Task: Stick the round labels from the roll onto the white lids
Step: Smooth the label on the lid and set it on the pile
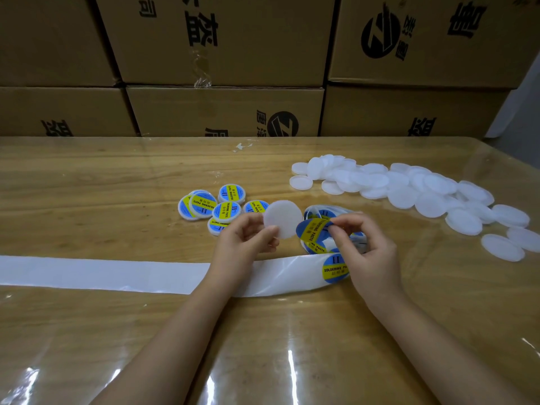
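My left hand (248, 241) pinches a bare white lid (283, 219) by its lower edge and holds it upright above the table. Just to its right, my right hand (362, 244) pinches a round blue and yellow label (312, 232) between thumb and fingertips, over the loose label roll (327, 213). Another label (334, 268) still sits on the white backing strip (102, 273) below my right hand. Several labelled lids (216, 209) lie in a cluster to the left of the held lid. A pile of unlabelled white lids (409, 191) spreads across the right of the table.
The wooden table (87, 185) has a glossy clear cover. The emptied backing strip runs left to the table's edge. Stacked cardboard boxes (225, 68) form a wall along the far side. A small scrap (242, 147) lies near the far edge.
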